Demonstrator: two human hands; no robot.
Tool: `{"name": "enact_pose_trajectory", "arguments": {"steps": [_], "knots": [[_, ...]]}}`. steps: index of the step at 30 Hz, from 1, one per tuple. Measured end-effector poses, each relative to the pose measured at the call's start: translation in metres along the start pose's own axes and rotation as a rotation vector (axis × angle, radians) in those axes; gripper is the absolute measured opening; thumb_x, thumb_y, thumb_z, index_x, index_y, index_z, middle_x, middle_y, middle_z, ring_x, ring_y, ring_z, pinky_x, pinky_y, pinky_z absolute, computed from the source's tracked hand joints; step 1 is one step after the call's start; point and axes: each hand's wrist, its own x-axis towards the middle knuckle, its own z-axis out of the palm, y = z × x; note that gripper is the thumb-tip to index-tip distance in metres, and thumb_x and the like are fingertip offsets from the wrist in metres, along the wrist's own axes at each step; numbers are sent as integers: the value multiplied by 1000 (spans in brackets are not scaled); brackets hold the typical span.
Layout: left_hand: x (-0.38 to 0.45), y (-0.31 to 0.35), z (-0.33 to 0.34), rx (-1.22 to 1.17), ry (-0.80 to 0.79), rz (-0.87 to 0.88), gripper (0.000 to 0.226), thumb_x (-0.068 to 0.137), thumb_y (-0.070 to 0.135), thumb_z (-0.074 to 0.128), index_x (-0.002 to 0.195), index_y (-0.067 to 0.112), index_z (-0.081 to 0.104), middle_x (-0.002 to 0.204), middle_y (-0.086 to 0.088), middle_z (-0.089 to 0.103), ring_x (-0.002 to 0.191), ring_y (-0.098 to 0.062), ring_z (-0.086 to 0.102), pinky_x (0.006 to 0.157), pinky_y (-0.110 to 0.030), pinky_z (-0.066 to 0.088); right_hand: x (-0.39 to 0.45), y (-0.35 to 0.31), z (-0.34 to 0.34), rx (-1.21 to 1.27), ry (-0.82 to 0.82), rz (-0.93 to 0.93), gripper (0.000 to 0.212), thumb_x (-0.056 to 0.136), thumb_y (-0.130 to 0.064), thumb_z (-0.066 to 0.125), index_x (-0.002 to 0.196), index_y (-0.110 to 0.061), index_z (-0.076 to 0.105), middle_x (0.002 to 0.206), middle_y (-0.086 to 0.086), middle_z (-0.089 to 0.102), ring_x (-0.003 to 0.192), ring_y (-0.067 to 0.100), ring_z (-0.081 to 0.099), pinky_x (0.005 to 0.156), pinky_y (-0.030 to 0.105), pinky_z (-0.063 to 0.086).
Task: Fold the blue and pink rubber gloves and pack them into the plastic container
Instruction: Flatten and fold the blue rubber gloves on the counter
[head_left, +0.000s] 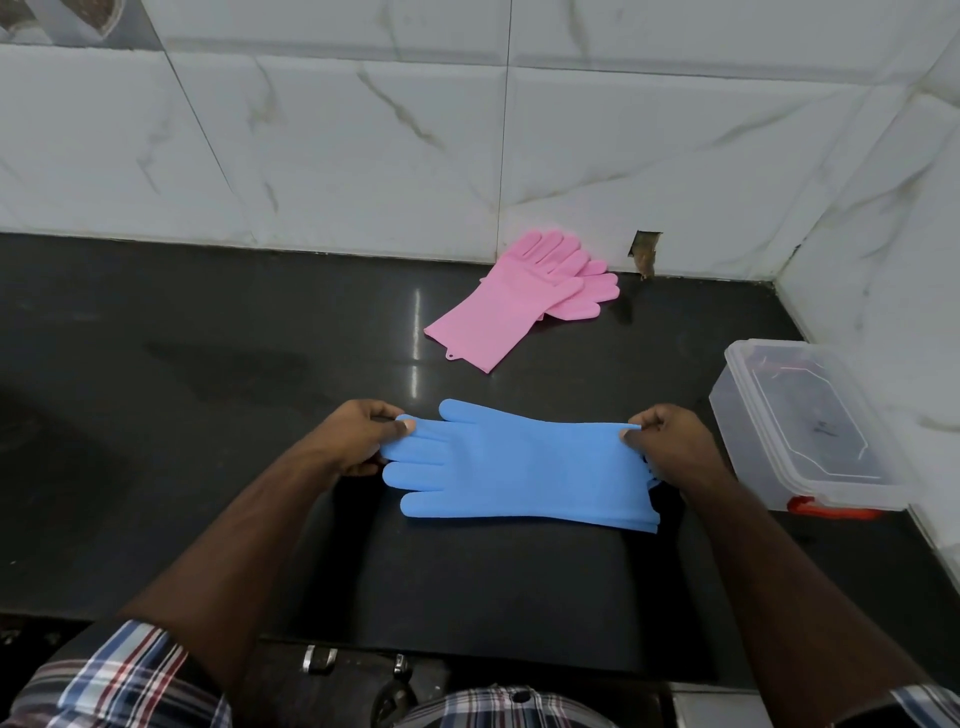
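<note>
Fingers of the left hand (358, 439) pinch the blue gloves' (524, 467) fingertips at nine o'clock; the right hand (665, 441) pinches their cuff at three. Their long axis runs hand to hand, with the container (727, 431) just beyond the right.

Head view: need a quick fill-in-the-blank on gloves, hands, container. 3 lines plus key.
1. Both hands pinch the ___ gloves: left hand at the fingertips, right hand at the cuff.
2. The pink gloves lie near the ___ wall.
3. The plastic container has its lid ___.

Missing: blue; tiled; on
</note>
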Motion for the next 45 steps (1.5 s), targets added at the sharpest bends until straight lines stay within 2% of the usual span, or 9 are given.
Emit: {"name": "enact_pose_trajectory", "arguments": {"steps": [4,8,14,18,23,36,40,42,45], "knots": [[6,1,2,130,66,69,19,92,29,70,102,14,70,89,-7,71,69,-15,62,53,-25,49,0,-3,-4,32,65,-65,9,84,-24,70,79,-18,66,77,3,68,73,23,66,69,37,54],[12,-5,5,262,138,140,15,88,38,70,92,23,70,91,-1,74,83,-18,69,72,-33,56,-4,5,-5,44,54,-81,10,91,-24,65,89,-15,64,84,3,66,72,19,62,54,29,48],[11,-4,8,388,185,175,18,89,48,65,94,31,68,89,10,71,86,-8,66,71,-28,51,-5,15,-4,-17,38,-60,12,91,-31,65,95,-20,64,92,-1,65,84,20,62,68,38,56],[11,-1,10,292,221,274,12,88,37,72,87,26,71,84,7,74,83,-9,68,68,-23,50,-6,18,-6,-57,16,-51,12,89,-32,67,88,-20,64,86,0,66,82,22,64,76,42,57],[12,1,11,225,217,285,11,88,36,73,88,26,71,86,9,75,84,-6,69,69,-21,49,-12,19,-11,22,47,-76,13,94,-26,63,87,-15,64,83,6,65,74,21,61,57,29,46],[16,11,23,472,225,287,23,91,33,66,106,16,69,99,2,71,95,-17,65,82,-31,50,-10,-7,-5,-467,-63,-288,38,91,-28,63,127,-17,65,129,6,63,121,29,55,105,44,42],[23,13,22,431,170,197,19,87,33,71,96,17,71,94,1,73,86,-15,66,74,-30,49,3,-9,-1,-635,-156,-243,32,88,-39,58,111,-22,70,118,6,66,113,28,56,99,41,46],[26,14,18,317,144,201,16,85,30,75,86,15,72,87,-4,74,76,-15,65,73,-31,51,1,-19,-3,-558,-137,-255,6,89,-29,64,84,-25,66,103,6,67,100,25,60,87,34,47],[29,18,9,206,161,221,18,86,28,76,82,11,71,80,-5,72,71,-15,62,71,-31,51,2,-29,-3,-389,-68,-236,9,92,-22,62,84,-23,59,93,3,63,84,18,57,72,29,41]]}}
